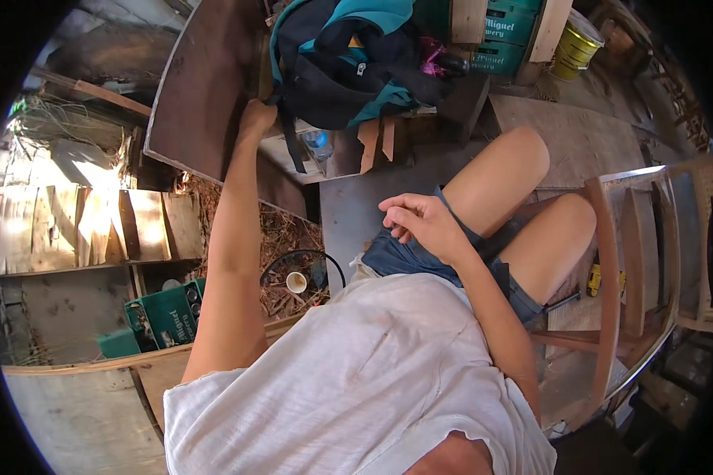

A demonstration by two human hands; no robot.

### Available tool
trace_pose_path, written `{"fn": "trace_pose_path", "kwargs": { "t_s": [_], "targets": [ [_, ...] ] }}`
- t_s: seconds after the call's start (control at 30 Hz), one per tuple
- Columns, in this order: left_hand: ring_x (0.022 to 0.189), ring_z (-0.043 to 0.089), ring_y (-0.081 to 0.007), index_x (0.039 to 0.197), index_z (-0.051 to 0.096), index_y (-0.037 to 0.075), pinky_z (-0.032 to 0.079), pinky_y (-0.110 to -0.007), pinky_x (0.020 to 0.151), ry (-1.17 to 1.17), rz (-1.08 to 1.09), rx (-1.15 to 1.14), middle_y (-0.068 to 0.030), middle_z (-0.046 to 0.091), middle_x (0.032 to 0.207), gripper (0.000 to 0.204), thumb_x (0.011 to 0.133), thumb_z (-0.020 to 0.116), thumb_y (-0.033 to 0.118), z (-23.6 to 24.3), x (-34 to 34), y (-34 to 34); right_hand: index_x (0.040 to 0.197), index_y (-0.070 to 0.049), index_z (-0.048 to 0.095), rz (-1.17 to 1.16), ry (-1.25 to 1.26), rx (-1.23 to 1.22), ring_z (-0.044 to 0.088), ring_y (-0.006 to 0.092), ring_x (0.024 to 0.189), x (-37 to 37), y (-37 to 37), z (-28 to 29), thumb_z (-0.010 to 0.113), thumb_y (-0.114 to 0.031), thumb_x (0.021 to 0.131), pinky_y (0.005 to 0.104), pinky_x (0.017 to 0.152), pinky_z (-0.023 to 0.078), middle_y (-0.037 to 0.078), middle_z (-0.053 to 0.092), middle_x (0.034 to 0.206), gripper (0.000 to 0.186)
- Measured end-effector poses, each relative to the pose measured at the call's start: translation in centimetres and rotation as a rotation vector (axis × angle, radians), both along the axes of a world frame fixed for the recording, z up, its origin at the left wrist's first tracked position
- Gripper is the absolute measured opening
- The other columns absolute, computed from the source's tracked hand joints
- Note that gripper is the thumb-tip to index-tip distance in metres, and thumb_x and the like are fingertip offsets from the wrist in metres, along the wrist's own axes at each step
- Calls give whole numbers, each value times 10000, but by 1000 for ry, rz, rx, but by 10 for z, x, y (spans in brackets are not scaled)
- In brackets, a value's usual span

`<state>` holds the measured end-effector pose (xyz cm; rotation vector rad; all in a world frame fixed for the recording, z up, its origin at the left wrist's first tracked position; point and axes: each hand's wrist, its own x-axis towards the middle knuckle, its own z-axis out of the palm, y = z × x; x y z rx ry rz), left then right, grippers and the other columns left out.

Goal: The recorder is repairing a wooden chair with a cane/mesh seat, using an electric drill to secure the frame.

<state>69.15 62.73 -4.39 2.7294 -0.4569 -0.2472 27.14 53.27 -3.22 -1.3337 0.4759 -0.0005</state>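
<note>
Noted white shirt (356, 348) at six o'clock, left hand (257, 119) with unverifiable grip beside backpack (333, 83) at eleven, half-spread right hand (426, 224) at three.

Backpack (333, 75): one. Hands: two; left hand (257, 120) at backpack's left edge, right hand (424, 224) on its near side, to right. Stacked green crates (495, 59): two, right of backpack. Yellow bucket (576, 51): one, farther right of backpack. Clear bottle (318, 145): one, just on backpack's near side. White cup (296, 283), black hoop (299, 252): one each, nearer wearer than backpack.
</note>
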Motion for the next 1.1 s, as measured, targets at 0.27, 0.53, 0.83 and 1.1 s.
{"fn": "trace_pose_path", "kwargs": {
  "t_s": [0.27, 0.53, 0.83, 1.1],
  "targets": [
    [1067, 663, -444, 1237, 585, -64, 533, -483, 938, -379, -201, 98, -289, 687, 1098, 470, 830, 686, 149, 15, -36, 13, 1188, 17, 669, 10, -67, 69, 620, 82, 763, -3, 2, -20, 594, -206, 1004, 227, 680, 534, 43, 677, 918, 298],
    [1003, 665, -450, 1375, 508, 36, 536, -486, 893, -586, -251, -279, -251, 695, 1040, 583, 801, 608, 14, 43, -4, 11, 1197, 29, 657, 12, -54, 94, 624, 91, 764, -2, -2, -20, 596, -185, 1001, 239, 696, 543, 51, 671, 917, 296],
    [1170, 622, -404, 1305, 601, 25, 508, -458, 994, -367, -310, -211, -269, 660, 1202, 403, 913, 597, 121, -13, 29, -6, 1195, 33, 643, 37, -111, 126, 628, 91, 771, -6, -4, -27, 602, -177, 998, 240, 714, 542, 43, 666, 926, 291],
    [964, 710, -420, 1163, 643, -44, 591, -474, 838, 50, -86, 9, -267, 697, 1111, 444, 871, 724, 281, 13, -41, 32, 1186, 48, 644, 39, -100, 139, 630, 97, 769, -6, -5, -27, 604, -167, 990, 246, 706, 540, 50, 666, 911, 293]
  ]
}}
